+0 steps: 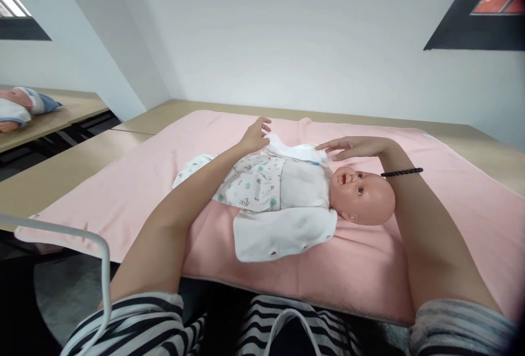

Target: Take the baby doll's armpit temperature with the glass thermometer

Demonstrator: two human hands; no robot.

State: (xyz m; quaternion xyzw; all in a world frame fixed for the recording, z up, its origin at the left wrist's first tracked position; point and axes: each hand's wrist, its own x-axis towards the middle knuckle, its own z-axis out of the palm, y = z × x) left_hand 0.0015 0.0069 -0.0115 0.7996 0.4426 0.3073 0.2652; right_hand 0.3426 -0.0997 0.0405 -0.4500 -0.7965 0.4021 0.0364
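A baby doll [363, 197] lies on its back across a pink blanket [361, 274], its head toward the right. It wears a white top [303, 184] and printed white bottoms [252, 184]. The top's front flap [283, 234] is spread on the near side, with snaps along its edge. My left hand [255, 136] is at the far side of the garment, thumb by its white edge, fingers apart from the thumb. Beyond the doll's shoulder, my right hand [355, 148] has its fingers stretched out, the tips at the far flap [296, 151]. A small blue mark [314, 163] shows on the top.
The blanket covers a wooden table [164, 109] against a white wall [287, 39]. Another doll [28, 104] lies on a separate table at the left. A pale curved bar [104, 268] stands at the lower left. My right wrist wears a black band [402, 171].
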